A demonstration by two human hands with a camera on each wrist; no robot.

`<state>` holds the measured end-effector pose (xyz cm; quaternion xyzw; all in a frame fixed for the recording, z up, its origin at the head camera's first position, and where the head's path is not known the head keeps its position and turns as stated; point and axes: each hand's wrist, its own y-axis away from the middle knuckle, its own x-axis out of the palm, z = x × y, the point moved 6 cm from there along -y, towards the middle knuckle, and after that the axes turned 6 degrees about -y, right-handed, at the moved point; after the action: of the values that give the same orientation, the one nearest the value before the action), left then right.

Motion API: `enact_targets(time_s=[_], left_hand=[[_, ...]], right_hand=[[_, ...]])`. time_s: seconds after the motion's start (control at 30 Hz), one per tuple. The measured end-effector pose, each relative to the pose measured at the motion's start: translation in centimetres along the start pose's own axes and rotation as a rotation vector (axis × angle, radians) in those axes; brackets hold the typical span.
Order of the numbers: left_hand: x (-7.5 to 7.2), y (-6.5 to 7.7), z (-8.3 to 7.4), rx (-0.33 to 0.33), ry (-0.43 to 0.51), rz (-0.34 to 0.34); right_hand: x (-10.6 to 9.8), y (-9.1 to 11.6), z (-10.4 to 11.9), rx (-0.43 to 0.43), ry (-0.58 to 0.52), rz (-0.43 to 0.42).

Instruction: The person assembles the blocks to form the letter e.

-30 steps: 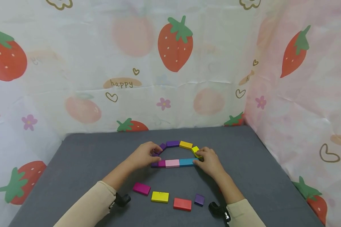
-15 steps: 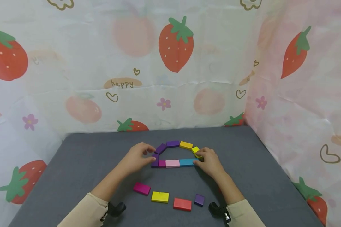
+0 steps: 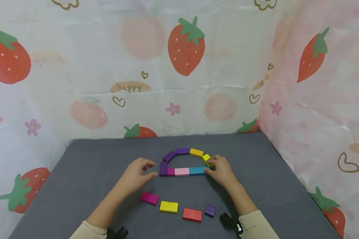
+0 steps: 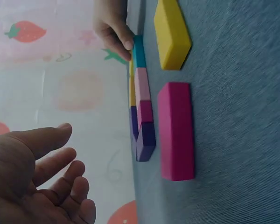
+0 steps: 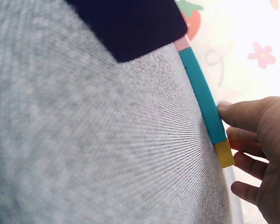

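Note:
On the grey table, flat blocks form a half-ring: several purple blocks [image 3: 163, 169] at left and top, an orange-yellow block [image 3: 196, 152], a yellow block [image 3: 206, 159], and a bottom row of magenta, pink [image 3: 181, 172] and blue [image 3: 197, 171] blocks. My right hand [image 3: 222, 171] is at the ring's right end, thumb by the blue block and fingers curved around the yellow end block [image 5: 225, 154], which it mostly hides in the head view. Left of the ring, my left hand [image 3: 136, 176] hovers apart from the blocks, thumb and fingers spread, holding nothing.
Nearer me lie a loose magenta block [image 3: 150, 198], a yellow block [image 3: 169, 207], a red block [image 3: 192, 215] and a small purple block [image 3: 210, 210]. Strawberry-print cloth [image 3: 179, 116] hangs behind and beside the table [image 3: 86, 172].
My left hand has let go of the purple blocks at the ring's left side and drawn back left and toward me. My right hand stays where it was.

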<state>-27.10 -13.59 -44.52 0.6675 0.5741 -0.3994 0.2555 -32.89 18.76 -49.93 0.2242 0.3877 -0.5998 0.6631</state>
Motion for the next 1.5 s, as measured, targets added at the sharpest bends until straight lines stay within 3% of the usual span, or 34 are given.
enact_targets(time_s=[0.3,0.53,0.77,1.03,1.5], left_hand=[[1.1,2.7,1.6,-0.111,0.022,0.006],[1.6,4.3,2.4,-0.153,0.031,-0.006],[2.2,5.2,2.9,-0.165,0.021,-0.001],[3.1,6.5,3.9,-0.170,-0.055,-0.010],[4.5,6.9,4.7,-0.214,-0.101,0.037]], right_hand=[[0.0,0.1,0.0,-0.002,0.002,0.003],[-0.1,0.1,-0.1,-0.001,-0.007,-0.002],[-0.2,0.1,-0.2,-0.005,0.010,-0.006],[0.1,0.1,0.1,-0.005,-0.005,0.015],[0.0,-0.1,0.0,-0.002,0.002,0.012]])
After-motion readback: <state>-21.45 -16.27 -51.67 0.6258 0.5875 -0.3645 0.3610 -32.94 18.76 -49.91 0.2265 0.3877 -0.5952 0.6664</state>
